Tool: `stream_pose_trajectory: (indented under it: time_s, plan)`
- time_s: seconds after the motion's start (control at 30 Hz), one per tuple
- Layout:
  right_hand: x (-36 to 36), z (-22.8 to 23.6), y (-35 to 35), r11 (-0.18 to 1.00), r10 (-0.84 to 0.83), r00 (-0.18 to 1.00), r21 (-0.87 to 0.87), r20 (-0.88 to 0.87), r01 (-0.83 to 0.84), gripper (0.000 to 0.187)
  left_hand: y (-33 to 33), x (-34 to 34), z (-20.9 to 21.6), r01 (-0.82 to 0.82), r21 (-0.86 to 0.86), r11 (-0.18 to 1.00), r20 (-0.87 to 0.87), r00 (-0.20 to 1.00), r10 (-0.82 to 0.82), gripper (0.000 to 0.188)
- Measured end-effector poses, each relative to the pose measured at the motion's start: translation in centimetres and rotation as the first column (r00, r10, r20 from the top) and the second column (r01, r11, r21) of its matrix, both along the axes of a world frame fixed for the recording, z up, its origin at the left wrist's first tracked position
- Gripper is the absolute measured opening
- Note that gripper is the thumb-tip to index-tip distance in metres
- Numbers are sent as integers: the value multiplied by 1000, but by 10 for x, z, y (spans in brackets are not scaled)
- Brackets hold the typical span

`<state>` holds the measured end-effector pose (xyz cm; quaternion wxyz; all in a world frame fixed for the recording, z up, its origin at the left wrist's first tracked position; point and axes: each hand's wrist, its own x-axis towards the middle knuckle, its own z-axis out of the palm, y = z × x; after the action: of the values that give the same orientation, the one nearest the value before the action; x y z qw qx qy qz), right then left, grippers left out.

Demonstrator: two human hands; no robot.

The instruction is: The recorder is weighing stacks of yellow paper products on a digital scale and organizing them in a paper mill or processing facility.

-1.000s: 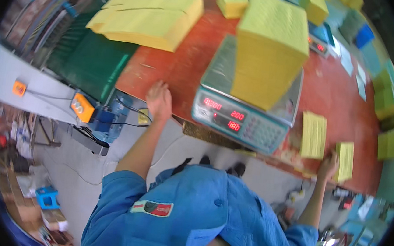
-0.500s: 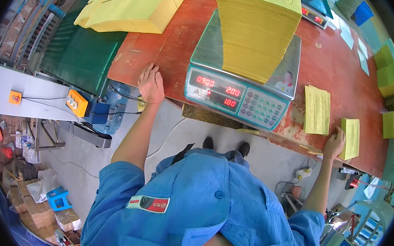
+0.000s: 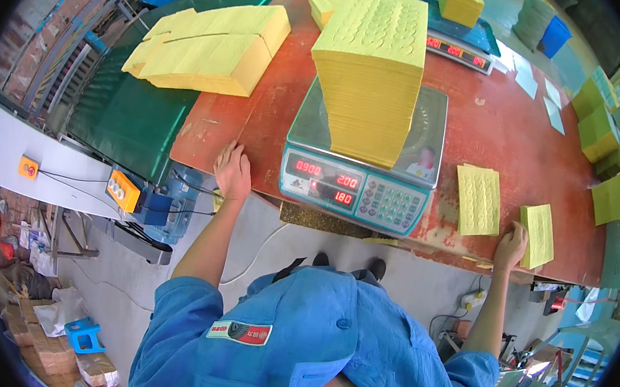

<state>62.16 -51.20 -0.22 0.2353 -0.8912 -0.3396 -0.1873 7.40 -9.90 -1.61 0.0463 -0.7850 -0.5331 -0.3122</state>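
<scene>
My left hand (image 3: 233,172) lies on the red tabletop (image 3: 216,130) near its front edge, fingers stretched out and holding nothing. At the right, my right hand (image 3: 512,246) rests on the same edge with loosely bent fingers, next to a small pile of yellow embossed paper sheets (image 3: 538,236). Another yellow sheet pile (image 3: 477,201) lies just left of that hand. Between my hands stands a teal digital scale (image 3: 354,194) with lit red digits. A tall stack of yellow paper (image 3: 370,99) rests on its metal pan. Neither hand touches the scale.
Long yellow paper blocks (image 3: 211,56) lie at the left, partly over a green conveyor belt (image 3: 103,116). A second scale (image 3: 459,48) bears a yellow stack at the back. White papers (image 3: 526,83) lie at the back right. An orange button box (image 3: 123,190) sits below the belt.
The view has tilted up, so the table sits lower and the whole tall stack and second scale show. My hands keep their places on the table edge.
</scene>
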Motion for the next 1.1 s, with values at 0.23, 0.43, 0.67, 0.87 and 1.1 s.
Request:
stream_pose_trajectory:
  time_s: [0.23,0.43,0.67,0.87,1.1]
  plan:
    - [6,-7,-13,998,-2,995,62,-99,8,26,7,-3,16,-83,-72,994,-9,997,82,35]
    - [12,20,25,848,278,941,509,-190,-148,32,53,35,136,439,-675,593,690,660,298,79]
    - [-83,137,277,525,833,340,817,-436,-238,42,42,162,299,652,-661,373,726,682,95,96]
    - [-118,118,343,569,821,34,813,-569,-127,61,26,210,310,713,-697,81,706,701,-98,70]
    - [-170,132,243,595,787,376,763,-489,-253,48,9,192,327,598,-787,-154,617,773,-151,54]
